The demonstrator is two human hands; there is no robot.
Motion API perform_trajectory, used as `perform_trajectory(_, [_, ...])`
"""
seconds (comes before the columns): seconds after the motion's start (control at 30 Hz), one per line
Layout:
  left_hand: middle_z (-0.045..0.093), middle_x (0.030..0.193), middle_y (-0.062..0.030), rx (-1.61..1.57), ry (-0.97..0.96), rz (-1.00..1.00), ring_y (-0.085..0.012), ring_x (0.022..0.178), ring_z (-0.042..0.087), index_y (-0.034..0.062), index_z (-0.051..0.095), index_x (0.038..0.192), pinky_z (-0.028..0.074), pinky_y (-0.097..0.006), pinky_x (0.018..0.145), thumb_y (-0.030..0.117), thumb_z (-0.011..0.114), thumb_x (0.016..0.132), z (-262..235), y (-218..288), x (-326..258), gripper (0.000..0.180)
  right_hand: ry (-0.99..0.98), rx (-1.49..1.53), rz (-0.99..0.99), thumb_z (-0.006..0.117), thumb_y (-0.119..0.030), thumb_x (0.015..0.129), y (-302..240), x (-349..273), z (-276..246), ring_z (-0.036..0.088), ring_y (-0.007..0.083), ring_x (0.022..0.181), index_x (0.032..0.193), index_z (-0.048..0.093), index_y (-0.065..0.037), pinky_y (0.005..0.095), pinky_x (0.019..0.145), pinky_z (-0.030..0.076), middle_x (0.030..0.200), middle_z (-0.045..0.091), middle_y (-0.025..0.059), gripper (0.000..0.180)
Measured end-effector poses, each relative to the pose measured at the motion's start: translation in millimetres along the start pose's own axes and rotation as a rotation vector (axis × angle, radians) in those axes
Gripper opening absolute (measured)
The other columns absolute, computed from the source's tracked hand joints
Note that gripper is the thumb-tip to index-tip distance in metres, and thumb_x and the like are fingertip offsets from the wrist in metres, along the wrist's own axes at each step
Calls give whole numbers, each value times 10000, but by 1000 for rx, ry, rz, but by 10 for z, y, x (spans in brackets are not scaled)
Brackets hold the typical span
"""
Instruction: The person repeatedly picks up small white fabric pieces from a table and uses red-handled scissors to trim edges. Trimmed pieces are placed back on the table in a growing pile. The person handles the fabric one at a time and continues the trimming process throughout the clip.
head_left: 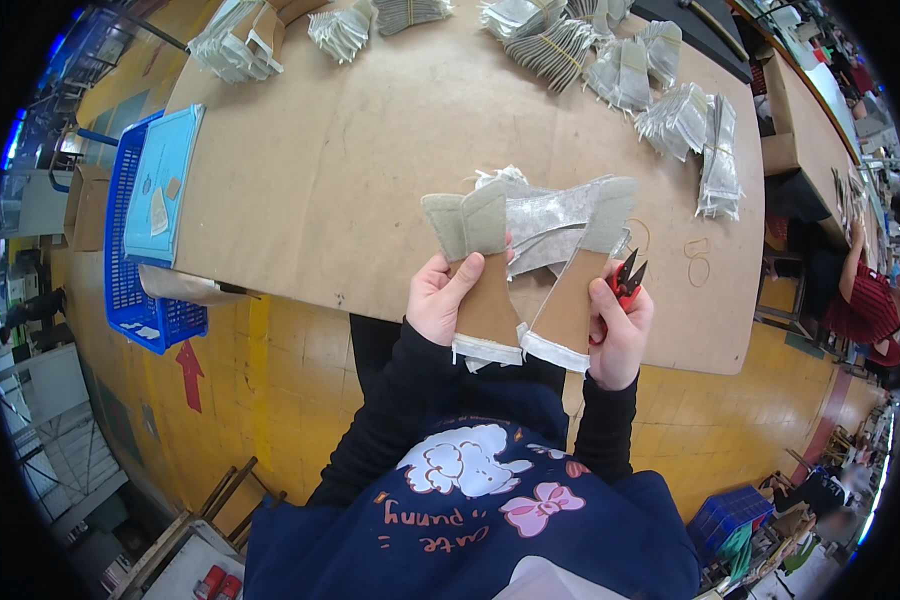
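Observation:
Near the table's front edge, my left hand (443, 296) pinches a brown-and-grey fabric piece (487, 305) between thumb and fingers. This piece has grey felt at its top and a white band along its bottom. A similar fabric piece (560, 312) is gripped by my right hand (620, 325), tilted toward the first so their lower ends meet. Red-handled thread snips (628, 278) also sit in my right hand, dark blades pointing up and apart. Just beyond both pieces lie silvery-grey fabric pieces (550, 215); whether they join the held ones I cannot tell.
Bundles of grey fabric pieces (550, 50) line the table's far side, more (718, 160) at the right. Loose rubber bands (698, 262) lie on the brown tabletop (320, 170). A blue basket (125, 250) with light-blue folders (165, 180) stands left. Another person (855, 300) sits at far right.

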State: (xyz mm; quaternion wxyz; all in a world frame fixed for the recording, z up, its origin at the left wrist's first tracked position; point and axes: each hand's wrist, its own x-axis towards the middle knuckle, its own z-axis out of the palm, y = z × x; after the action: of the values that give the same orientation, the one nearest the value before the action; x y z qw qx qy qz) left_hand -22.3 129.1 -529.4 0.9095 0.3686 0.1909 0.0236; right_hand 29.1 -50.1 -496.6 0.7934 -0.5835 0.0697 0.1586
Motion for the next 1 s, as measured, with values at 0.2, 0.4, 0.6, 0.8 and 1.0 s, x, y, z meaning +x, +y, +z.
perform_trajectory(0.2, [580, 1195, -174, -118, -8, -47, -207, 1067, 586, -66, 469, 1220, 471, -308, 891, 213, 454, 979, 49, 44, -16, 369, -84, -29, 42, 608, -87, 879, 16, -42, 86, 321, -5, 476, 896, 535, -27, 168, 415, 207, 658, 451, -54, 96])
perform_trajectory(0.4, [584, 1178, -161, -196, 39, -90, -195, 1050, 588, -54, 475, 1203, 465, -331, 905, 228, 435, 984, 49, 41, -54, 360, -256, -77, 143, 596, -71, 884, 76, -80, 227, 375, 2, 544, 895, 537, -12, 168, 489, 276, 693, 475, -44, 84])
perform_trajectory(0.6, [598, 1159, -136, 234, 28, 87, -193, 954, 618, -10, 500, 1189, 497, -311, 840, 36, 565, 880, -155, 9, 12, 319, -203, -549, -236, 584, -15, 856, 152, 15, 147, 479, 42, 754, 1027, 594, -9, 187, 674, 394, 861, 540, -15, 172])
perform_trajectory(0.8, [617, 1079, -131, 646, 300, 276, -181, 955, 603, -19, 493, 1215, 461, -307, 876, 85, 527, 916, -958, 593, 237, 319, 166, -492, -192, 600, -60, 873, -25, 128, -313, 361, -4, 570, 1024, 607, -3, 164, 499, 273, 803, 532, -43, 162])
perform_trajectory(1.0, [360, 1392, -188, 1808, 253, 555, -308, 1266, 388, 57, 306, 1411, 292, -507, 1024, 279, 592, 867, -1147, 635, 245, 653, 261, -475, -166, 625, -92, 868, -13, 144, -524, 470, 31, 676, 1010, 611, 4, 185, 608, 382, 880, 596, -1, 172])
